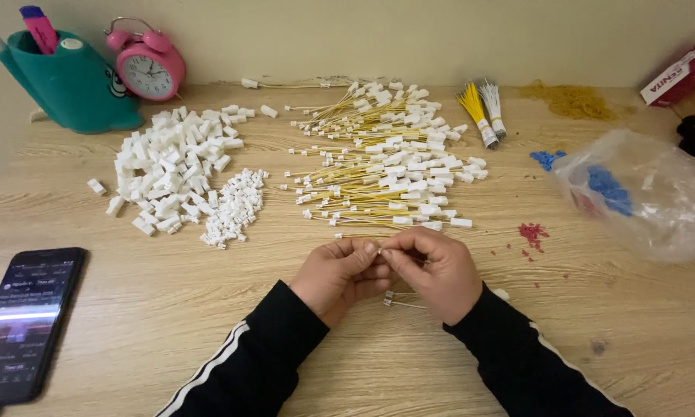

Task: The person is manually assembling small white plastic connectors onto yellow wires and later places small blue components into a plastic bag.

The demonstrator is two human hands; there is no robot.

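Head view shows your big heap of finished yellow wires (386,158) and a pile of white plugs (174,166) waiting. Your left hand (339,274) and right hand (432,270) pinch shut together on one tiny white piece (379,251), near the table's front edge.

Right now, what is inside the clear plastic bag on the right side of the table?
Inside the clear plastic bag, a heap of small blue pieces shows, with a few reddish ones beside it. The crinkled, shiny film blurs the rest, so anything deeper stays hidden.

Small white connector (379,251) pinched at fingertip level above the wooden table.
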